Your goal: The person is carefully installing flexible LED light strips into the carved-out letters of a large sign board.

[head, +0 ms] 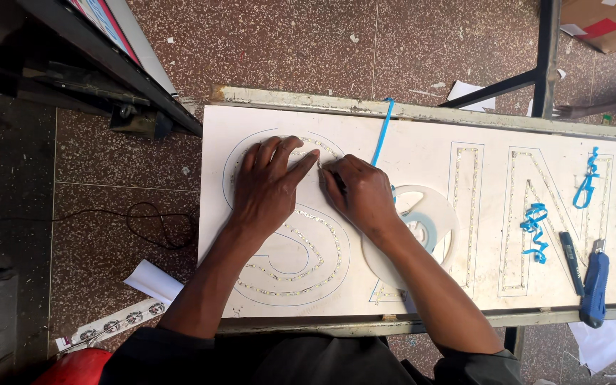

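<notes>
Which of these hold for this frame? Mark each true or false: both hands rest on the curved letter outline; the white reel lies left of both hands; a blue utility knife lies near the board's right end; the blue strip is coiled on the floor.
1. Both hands rest on the curved letter outline: true. The left hand and right hand press on the curved letter outline on the white board.
2. False: the white reel lies right of the hands.
3. The blue utility knife: true.
4. False: the blue strip runs straight up across the board.
</notes>
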